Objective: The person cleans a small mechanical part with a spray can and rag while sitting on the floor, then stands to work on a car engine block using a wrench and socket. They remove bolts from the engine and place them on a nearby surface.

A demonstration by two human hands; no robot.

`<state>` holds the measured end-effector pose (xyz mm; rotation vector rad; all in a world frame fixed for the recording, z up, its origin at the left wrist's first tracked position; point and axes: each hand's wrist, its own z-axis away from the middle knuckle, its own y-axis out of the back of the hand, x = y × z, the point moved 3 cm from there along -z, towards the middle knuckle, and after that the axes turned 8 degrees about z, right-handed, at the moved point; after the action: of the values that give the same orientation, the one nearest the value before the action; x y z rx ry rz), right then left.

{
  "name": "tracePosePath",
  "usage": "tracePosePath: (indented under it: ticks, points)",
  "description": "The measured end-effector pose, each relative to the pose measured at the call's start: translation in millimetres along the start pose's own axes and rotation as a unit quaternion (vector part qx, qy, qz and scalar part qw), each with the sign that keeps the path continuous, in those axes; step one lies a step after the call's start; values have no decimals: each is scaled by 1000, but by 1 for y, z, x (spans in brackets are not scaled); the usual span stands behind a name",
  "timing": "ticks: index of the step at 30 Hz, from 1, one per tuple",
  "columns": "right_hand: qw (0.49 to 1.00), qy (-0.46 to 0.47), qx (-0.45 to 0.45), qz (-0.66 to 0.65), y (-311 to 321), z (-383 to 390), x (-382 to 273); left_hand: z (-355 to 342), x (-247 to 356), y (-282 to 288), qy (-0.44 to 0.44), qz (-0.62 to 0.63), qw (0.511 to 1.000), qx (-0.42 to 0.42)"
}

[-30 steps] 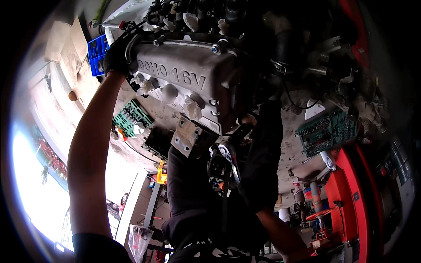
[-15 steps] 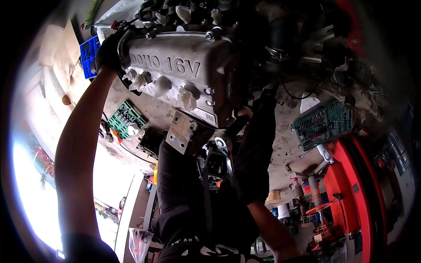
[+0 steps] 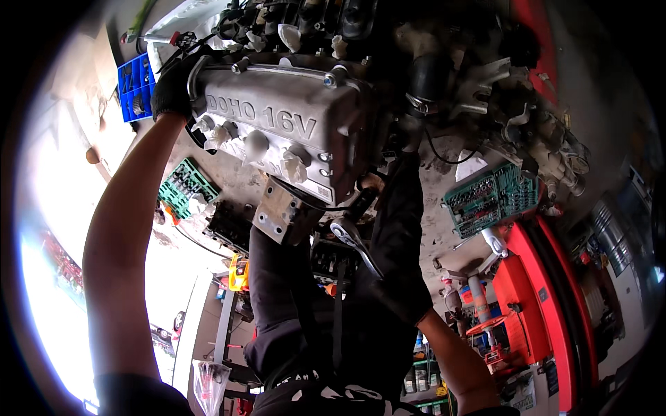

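An engine with a silver-grey valve cover (image 3: pixel 270 90) fills the upper middle. My left hand (image 3: pixel 173 90), in a black glove, lies against the left end of that cover; its fingers are lost in the dark. My right hand (image 3: pixel 406 299), also black-gloved, is closed round the handle of a ratchet wrench (image 3: pixel 355 243). The shiny ratchet head is up and to the left of the hand, below the engine's near right corner. Just beneath the cover, a rusty metal bracket (image 3: pixel 277 211) with bolt holes sticks out toward me. White paper wads (image 3: pixel 295 165) plug ports along the near side.
Green socket sets lie on the floor, one at left (image 3: pixel 187 186) and one at right (image 3: pixel 492 197). A blue parts tray (image 3: pixel 137 89) sits beyond my left hand. Red lifting equipment (image 3: pixel 520 312) stands at right. A black hose (image 3: pixel 444 156) loops beside the engine.
My right hand and the ratchet have swung down and slightly right, the wrench head now tilted further left. My left hand keeps its place on the engine. The view has shifted a little.
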<state>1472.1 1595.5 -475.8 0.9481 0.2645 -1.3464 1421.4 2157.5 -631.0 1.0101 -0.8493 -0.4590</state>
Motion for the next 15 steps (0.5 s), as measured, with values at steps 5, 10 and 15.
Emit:
tracePosePath:
  ticks: [5, 10, 15]
  points:
    - [992, -110, -66, -22, -8, 20, 9, 2, -19, -4, 6, 101, 995, -25]
    - [978, -185, -80, -63, -28, 34, 25, 0, -6, 0, -52, 31, 997, -56]
    - [907, -306, -95, -274, -28, 34, 12, -2, -16, 0, -18, 29, 999, -43]
